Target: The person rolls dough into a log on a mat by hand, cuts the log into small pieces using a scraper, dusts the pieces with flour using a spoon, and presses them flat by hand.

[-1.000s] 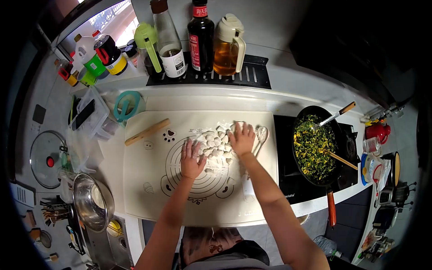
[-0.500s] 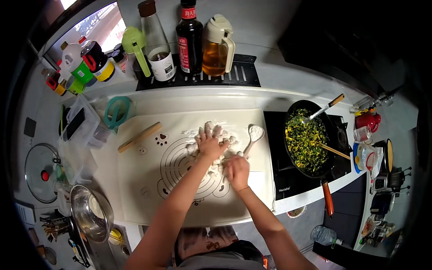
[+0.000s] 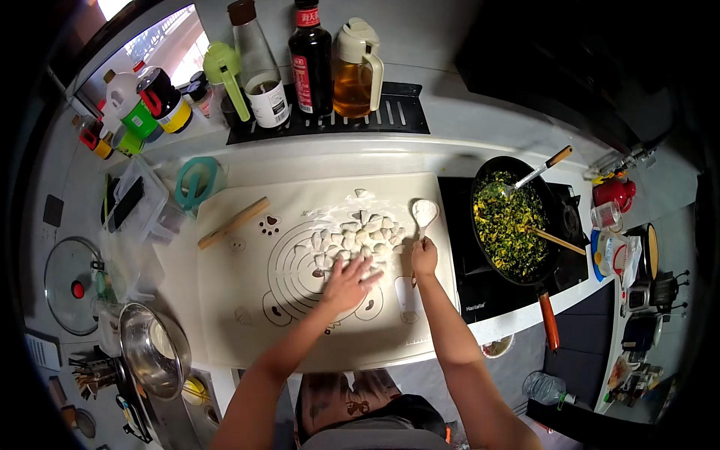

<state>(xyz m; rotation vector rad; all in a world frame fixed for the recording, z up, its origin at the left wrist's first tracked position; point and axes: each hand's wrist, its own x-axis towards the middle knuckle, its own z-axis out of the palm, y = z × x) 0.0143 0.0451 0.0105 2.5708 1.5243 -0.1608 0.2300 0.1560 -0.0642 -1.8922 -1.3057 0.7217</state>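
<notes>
Several small floured dough pieces point(image 3: 358, 237) lie in a loose cluster on the pale printed mat point(image 3: 232, 300). My left hand point(image 3: 347, 286) is at the near edge of this cluster, fingers spread, holding nothing. Closed around the handle of a spoon point(image 3: 424, 212) is my right hand point(image 3: 424, 257), right of the dough. White flour fills the spoon's bowl, which points away from me. A white flat piece point(image 3: 407, 300) is visible just below my right hand; its kind is unclear.
A wooden rolling pin point(image 3: 234, 223) lies on the mat's left. To the right, a pan point(image 3: 512, 225) of chopped green and yellow filling sits on the stove with a spatula and chopsticks. Bottles point(image 3: 311, 64) line the back; a metal bowl point(image 3: 154, 351) stands left.
My left hand has drawn back toward me off the dough, uncovering the pieces. My right hand has moved right and away from me and taken hold of the spoon.
</notes>
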